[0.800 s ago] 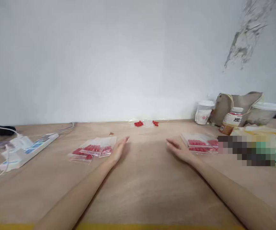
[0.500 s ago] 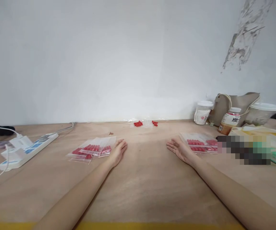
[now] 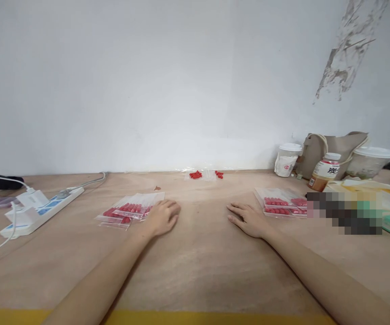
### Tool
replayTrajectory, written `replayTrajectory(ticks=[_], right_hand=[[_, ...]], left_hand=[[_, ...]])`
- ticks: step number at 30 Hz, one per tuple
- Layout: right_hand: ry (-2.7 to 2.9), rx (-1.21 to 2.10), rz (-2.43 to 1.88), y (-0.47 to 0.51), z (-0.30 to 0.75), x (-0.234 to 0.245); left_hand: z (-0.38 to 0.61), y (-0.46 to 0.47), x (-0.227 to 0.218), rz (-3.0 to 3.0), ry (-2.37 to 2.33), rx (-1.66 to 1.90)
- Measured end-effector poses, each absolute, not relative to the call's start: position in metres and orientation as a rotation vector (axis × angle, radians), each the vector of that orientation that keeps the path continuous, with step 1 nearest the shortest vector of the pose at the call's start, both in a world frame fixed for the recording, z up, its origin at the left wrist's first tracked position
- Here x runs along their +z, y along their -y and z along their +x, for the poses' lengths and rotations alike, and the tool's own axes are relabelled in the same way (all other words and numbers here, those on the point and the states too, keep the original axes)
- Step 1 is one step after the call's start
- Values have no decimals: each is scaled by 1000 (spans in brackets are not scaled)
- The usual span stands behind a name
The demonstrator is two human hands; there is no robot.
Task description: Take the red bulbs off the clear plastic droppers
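Observation:
My left hand (image 3: 162,217) rests palm down on the wooden table (image 3: 198,257), its fingers loosely bent and the thumb apart, holding nothing. Just left of it lies an overlapping pile of clear zip bags (image 3: 127,210) with red capsule-like pieces inside; the hand covers the pile's right edge. Across from it, my right hand (image 3: 247,220) lies palm down with fingers spread and nothing in them. Beyond its wrist, to the right, is another group of zip bags (image 3: 279,202) with similar red pieces. Loose-looking red pieces (image 3: 195,174) on clear plastic sit at the wall.
On the left stands a white power strip (image 3: 45,212) with chargers and cables. At the back right are a lidded cup (image 3: 287,160), a drink bottle (image 3: 324,172), a grey-beige bag (image 3: 333,146) and a larger lidded tub (image 3: 367,164). A yellow strip (image 3: 188,317) runs along the front edge.
Both hands have turned from thumb side up, palms facing inward, to palm down on the table. The bags and red pieces stay where they were.

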State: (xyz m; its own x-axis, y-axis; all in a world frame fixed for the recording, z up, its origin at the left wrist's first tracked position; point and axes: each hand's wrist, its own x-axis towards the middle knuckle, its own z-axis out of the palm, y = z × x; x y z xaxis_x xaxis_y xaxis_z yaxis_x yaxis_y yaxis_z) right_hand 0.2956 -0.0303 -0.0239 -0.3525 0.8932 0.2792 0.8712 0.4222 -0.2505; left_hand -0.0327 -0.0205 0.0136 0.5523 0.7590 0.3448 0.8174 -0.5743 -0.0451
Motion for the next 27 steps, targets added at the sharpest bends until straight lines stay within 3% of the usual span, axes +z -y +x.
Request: replayTrajectory(ticks=[4, 13, 16, 22, 27], right_hand=[[2315, 78, -1506, 30, 296, -24], [2321, 71, -1515, 32, 296, -22], [2323, 66, -1523, 33, 295, -21], [2316, 74, -1525, 34, 294, -20], [2287, 83, -1488, 37, 294, -19]], left_hand=[[-74, 19, 32, -2423, 1500, -75], [-72, 9, 21, -2394, 1500, -126], [-52, 14, 13, -2458, 1489, -228], [3, 34, -4, -2815, 1342, -850], [13, 34, -9, -2751, 1466, -960]])
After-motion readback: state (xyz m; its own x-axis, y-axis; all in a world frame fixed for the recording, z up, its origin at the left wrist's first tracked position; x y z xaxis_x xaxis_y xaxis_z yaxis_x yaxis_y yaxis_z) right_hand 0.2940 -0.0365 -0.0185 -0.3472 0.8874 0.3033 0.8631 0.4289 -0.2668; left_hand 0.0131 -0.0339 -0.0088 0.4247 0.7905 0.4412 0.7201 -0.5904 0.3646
